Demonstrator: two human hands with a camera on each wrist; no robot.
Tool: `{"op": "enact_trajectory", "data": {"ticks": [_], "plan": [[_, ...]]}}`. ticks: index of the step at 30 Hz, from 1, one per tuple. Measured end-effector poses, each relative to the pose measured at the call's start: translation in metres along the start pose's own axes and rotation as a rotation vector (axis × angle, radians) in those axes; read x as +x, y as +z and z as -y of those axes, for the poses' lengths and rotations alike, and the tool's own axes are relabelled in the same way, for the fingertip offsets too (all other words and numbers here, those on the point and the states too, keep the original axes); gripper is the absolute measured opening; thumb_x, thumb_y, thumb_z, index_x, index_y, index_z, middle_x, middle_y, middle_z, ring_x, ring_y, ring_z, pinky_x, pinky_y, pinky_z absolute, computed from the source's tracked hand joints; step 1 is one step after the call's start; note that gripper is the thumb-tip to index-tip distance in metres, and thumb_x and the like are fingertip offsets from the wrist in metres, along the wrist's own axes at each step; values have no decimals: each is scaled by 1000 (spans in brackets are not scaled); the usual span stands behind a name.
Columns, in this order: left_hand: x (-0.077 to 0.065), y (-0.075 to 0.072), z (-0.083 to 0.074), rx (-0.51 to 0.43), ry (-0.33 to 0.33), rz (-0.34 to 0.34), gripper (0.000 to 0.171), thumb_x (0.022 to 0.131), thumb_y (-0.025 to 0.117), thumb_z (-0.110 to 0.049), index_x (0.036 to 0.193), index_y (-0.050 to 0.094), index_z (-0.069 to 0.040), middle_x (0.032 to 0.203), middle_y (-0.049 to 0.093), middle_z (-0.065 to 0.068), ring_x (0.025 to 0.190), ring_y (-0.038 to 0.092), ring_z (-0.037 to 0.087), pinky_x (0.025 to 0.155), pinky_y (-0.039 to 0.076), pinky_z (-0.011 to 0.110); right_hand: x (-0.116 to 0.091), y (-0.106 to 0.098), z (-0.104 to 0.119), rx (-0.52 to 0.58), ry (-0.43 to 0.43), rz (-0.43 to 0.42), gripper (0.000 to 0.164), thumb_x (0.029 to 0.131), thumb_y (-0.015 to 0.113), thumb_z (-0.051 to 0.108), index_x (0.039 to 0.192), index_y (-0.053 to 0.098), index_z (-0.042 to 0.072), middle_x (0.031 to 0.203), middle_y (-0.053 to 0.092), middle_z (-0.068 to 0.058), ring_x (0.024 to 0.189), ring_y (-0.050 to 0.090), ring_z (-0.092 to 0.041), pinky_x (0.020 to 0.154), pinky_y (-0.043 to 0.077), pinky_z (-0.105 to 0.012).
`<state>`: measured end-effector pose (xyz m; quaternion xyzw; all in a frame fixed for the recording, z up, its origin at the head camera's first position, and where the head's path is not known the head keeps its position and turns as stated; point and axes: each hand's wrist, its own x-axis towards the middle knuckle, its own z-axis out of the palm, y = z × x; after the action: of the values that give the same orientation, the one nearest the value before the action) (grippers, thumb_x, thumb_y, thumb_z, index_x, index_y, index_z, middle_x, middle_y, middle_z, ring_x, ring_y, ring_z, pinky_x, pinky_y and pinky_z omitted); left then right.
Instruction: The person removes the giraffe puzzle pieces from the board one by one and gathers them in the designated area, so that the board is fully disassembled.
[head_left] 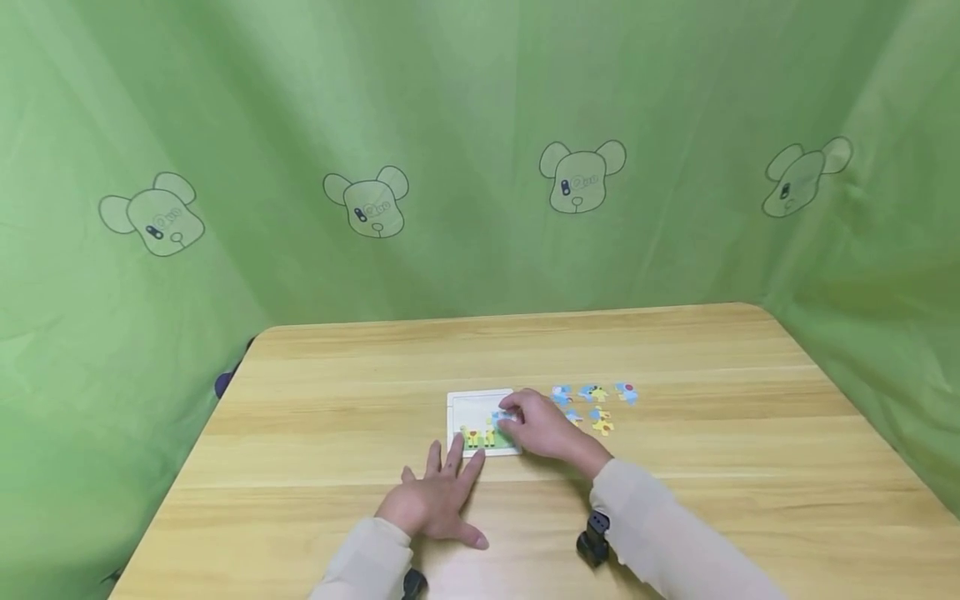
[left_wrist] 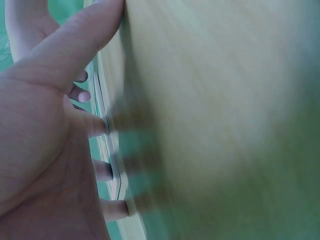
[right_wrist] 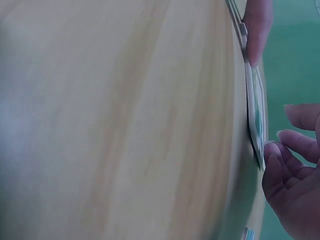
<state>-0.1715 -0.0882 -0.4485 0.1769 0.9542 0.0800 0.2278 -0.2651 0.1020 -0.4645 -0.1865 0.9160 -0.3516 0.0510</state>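
Note:
A white-framed puzzle board (head_left: 486, 392) lies on the table, with yellow and green pieces (head_left: 480, 438) fitted along its lower part. My right hand (head_left: 546, 427) is over the board's right side, thumb and forefinger pinching a blue puzzle piece (head_left: 497, 415). In the right wrist view, the thumb and forefinger of that right hand (right_wrist: 295, 175) meet at the board's edge; the piece is mostly hidden there. Fingers spread, my left hand (head_left: 435, 500) rests with its fingertips at the board's lower left edge. The left wrist view shows the left hand (left_wrist: 45, 135) from the palm side.
Several loose blue and yellow puzzle pieces (head_left: 597, 393) lie to the right of the board, beyond the right hand. The wooden table (head_left: 337, 375) reaches a green curtain (head_left: 465, 267) with bear outlines, which hangs behind it and at both sides.

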Motion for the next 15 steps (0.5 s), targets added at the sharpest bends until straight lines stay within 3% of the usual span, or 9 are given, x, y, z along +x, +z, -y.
{"op": "enact_trajectory", "data": {"ticks": [15], "plan": [[1, -1, -1, 19, -16, 12, 113, 65, 66, -70, 153, 11, -26, 159, -4, 11, 142, 5, 45, 99, 21, 75, 9, 12, -5, -84, 19, 22, 36, 87, 66, 22, 117, 63, 3, 107, 56, -9, 98, 54, -20, 94, 47, -39]]}}
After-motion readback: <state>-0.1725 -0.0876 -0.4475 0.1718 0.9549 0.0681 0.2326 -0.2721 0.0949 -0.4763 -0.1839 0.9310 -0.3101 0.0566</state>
